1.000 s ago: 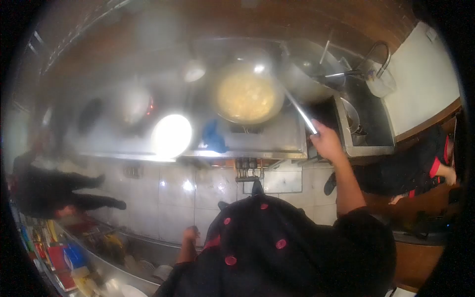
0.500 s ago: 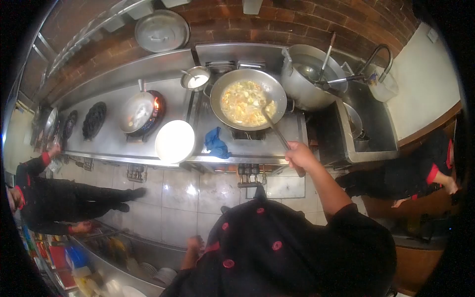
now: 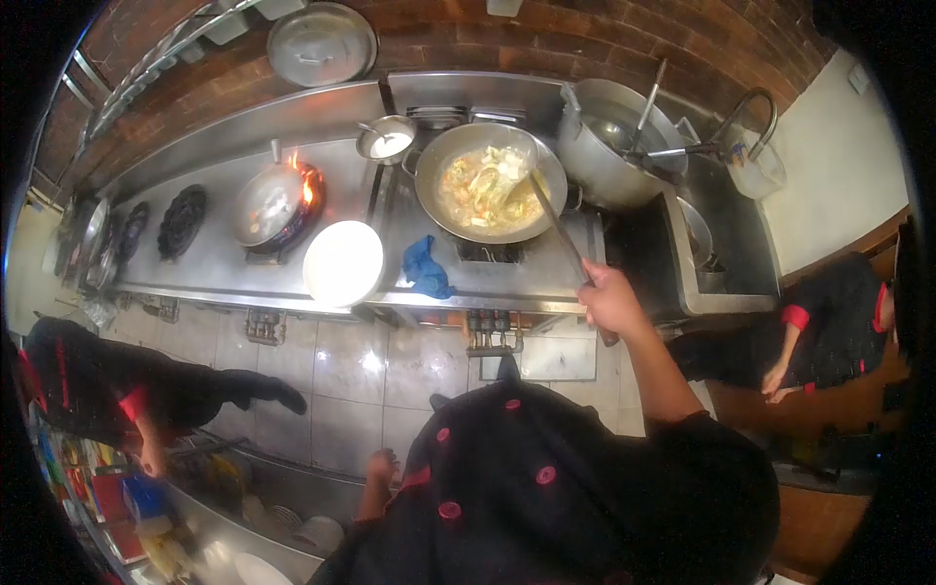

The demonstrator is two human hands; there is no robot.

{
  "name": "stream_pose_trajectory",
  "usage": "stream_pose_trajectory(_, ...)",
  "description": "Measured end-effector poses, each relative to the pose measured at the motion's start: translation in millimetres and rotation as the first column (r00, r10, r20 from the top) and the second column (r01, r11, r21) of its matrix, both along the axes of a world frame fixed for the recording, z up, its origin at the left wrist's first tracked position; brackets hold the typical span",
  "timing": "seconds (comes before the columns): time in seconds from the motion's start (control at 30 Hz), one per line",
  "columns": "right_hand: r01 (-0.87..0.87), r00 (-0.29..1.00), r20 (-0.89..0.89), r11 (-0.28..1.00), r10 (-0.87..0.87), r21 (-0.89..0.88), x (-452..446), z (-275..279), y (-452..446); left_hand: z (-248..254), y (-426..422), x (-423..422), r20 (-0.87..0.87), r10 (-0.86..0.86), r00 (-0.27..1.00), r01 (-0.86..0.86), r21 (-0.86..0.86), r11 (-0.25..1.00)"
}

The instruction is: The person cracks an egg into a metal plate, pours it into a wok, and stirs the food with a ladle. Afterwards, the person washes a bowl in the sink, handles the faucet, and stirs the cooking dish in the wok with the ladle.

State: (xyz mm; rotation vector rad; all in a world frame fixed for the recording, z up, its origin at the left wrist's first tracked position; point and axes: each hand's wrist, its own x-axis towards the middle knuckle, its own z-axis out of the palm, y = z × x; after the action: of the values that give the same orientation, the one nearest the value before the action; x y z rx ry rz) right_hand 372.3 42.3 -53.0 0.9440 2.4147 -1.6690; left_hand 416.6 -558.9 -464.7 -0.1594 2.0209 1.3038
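Observation:
My right hand is wrapped round the long handle of a ladle. The ladle's head rests in the food in a wide wok, which stands on a burner. Inside lie yellow and pale pieces in liquid. Away from the stove, low beside my body, my left hand has its fingers curled; whether it holds anything is too small to tell. On the stove's front edge a white bowl sits beside a crumpled blue cloth.
A pan stands over flames on the left. A small pot with a spoon and a large pot flank the wok. A sink is at right. Two people stand at left and right.
The steamy blur has cleared. My right hand has tilted the ladle from the wok's rim into the food. The person at left has turned from the stove towards the shelves.

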Motion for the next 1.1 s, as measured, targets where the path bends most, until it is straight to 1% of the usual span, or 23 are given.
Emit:
stream_pose_trajectory(0.03, 0.022, 0.998, -0.066, 0.99, -0.013, 0.143, 1.1, -7.4, 1.4, -6.1, 1.5, 1.5, 0.189, 0.173, 0.967, -0.188, 0.06, 0.98)
stream_pose_trajectory(0.07, 0.051, 0.991, -0.132, 0.958, -0.014, 0.281, 1.1, -19.2, 3.1, -7.0, 2.7, 2.1, 0.378, 0.322, 0.868, -0.377, 0.081, 0.923)
stream_pose_trajectory(0.1, 0.09, 0.98, -0.198, 0.908, -0.008, 0.409, 2.7, -28.7, 5.1, -7.1, 2.9, 2.3, 0.387, 0.367, 0.846, -0.402, 0.009, 0.916)
stream_pose_trajectory(0.17, 0.077, 0.99, -0.143, 0.844, -0.001, 0.532, -0.4, -20.3, 5.9, -1.5, 8.2, 0.6, 0.391, 0.457, 0.799, -0.442, -0.133, 0.887)
stream_pose_trajectory(0.2, 0.068, 0.993, -0.115, 0.805, 0.0, 0.589, -3.2, -16.7, 7.9, 1.7, 6.0, -2.0, 0.284, 0.303, 0.91, -0.269, -0.151, 0.951)
stream_pose_trajectory(0.23, 0.055, 0.995, -0.097, 0.765, 0.01, 0.642, -6.3, -17.5, 12.2, 3.6, 1.4, -6.2, 0.178, 0.124, 0.976, -0.09, -0.188, 0.978)
stream_pose_trajectory(0.27, 0.041, 0.997, -0.079, 0.721, 0.019, 0.692, -10.1, -20.8, 17.6, 6.3, -4.6, -11.7, 0.077, -0.07, 0.995, 0.087, -0.244, 0.966)
stream_pose_trajectory(0.3, 0.027, 0.998, -0.061, 0.674, 0.027, 0.738, -13.6, -24.7, 22.4, 9.2, -10.5, -17.9, -0.013, -0.267, 0.964, 0.249, -0.315, 0.916)
stream_pose_trajectory(0.33, 0.027, 0.998, -0.056, 0.667, 0.022, 0.745, -16.7, -29.0, 27.4, 12.5, -14.0, -23.9, -0.087, -0.456, 0.886, 0.389, -0.397, 0.831)
stream_pose_trajectory(0.37, 0.027, 0.999, -0.051, 0.659, 0.017, 0.752, -19.2, -34.4, 32.0, 21.6, -12.9, -28.4, -0.141, -0.629, 0.765, 0.499, -0.487, 0.717)
stream_pose_trajectory(0.43, 0.013, 1.0, -0.012, 0.65, -0.006, 0.76, -23.4, -43.5, 36.5, 50.1, 1.4, -22.1, -0.103, -0.757, 0.645, 0.564, -0.604, 0.563)
stream_pose_trajectory(0.47, -0.001, 0.999, 0.023, 0.65, -0.025, 0.76, -25.3, -47.5, 37.5, 87.5, 23.8, -23.7, -0.074, -0.811, 0.581, 0.584, -0.656, 0.478)
stream_pose_trajectory(0.53, -0.005, 0.998, 0.044, 0.654, -0.043, 0.756, -27.8, -56.3, 38.4, 115.5, 43.4, -31.6, 0.055, -0.783, 0.619, 0.612, -0.659, 0.437)
stream_pose_trajectory(0.6, 0.016, 0.999, 0.018, 0.662, -0.044, 0.749, -27.1, -66.3, 38.0, 119.8, 47.1, -29.5, 0.079, -0.769, 0.635, 0.603, -0.673, 0.429)
stream_pose_trajectory(0.7, -0.106, 0.985, 0.173, 0.721, -0.02, 0.684, -29.3, -84.7, 35.5, 118.2, 38.8, -14.7, -0.046, -0.777, 0.628, 0.523, -0.714, 0.465)
stream_pose_trajectory(0.77, -0.077, 0.996, 0.012, 0.845, 0.083, 0.529, -27.0, -125.5, 36.3, 116.5, 34.6, -6.4, -0.133, -0.781, 0.61, 0.468, -0.735, 0.491)
stream_pose_trajectory(0.8, -0.074, 0.99, -0.076, 0.894, 0.12, 0.443, -25.0, -138.1, 37.6, 113.1, 34.8, -5.9, -0.077, -0.723, 0.687, 0.489, -0.686, 0.538)
stream_pose_trajectory(0.83, 0.007, 0.995, -0.101, 0.99, 0.007, 0.141, -24.3, -132.0, 32.5, 103.9, 32.0, -3.6, -0.097, -0.701, 0.707, 0.487, -0.652, 0.581)
stream_pose_trajectory(0.87, 0.091, 0.99, -0.088, 0.98, -0.108, -0.175, -24.9, -111.3, 19.4, 90.5, 26.6, -1.3, -0.138, -0.666, 0.733, 0.468, -0.607, 0.642)
stream_pose_trajectory(0.9, 0.168, 0.976, -0.041, 0.865, -0.213, -0.472, -22.9, -90.3, 11.4, 77.5, 23.1, 0.9, -0.179, -0.634, 0.753, 0.448, -0.566, 0.692)
stream_pose_trajectory(0.93, 0.195, 0.969, -0.002, 0.768, -0.248, -0.61, -21.9, -71.1, 13.4, 67.5, 21.1, 1.7, -0.23, -0.606, 0.762, 0.422, -0.533, 0.733)
stream_pose_trajectory(1.03, 0.23, 0.961, 0.07, 0.629, -0.269, -0.743, -16.6, -28.1, 25.4, 59.2, 21.5, 5.3, -0.364, -0.553, 0.75, 0.357, -0.482, 0.8)
stream_pose_trajectory(1.1, 0.136, 0.982, -0.022, 0.773, -0.19, -0.619, -12.0, -23.3, 23.3, 62.4, 25.1, -0.6, -0.358, -0.584, 0.729, 0.372, -0.509, 0.776)
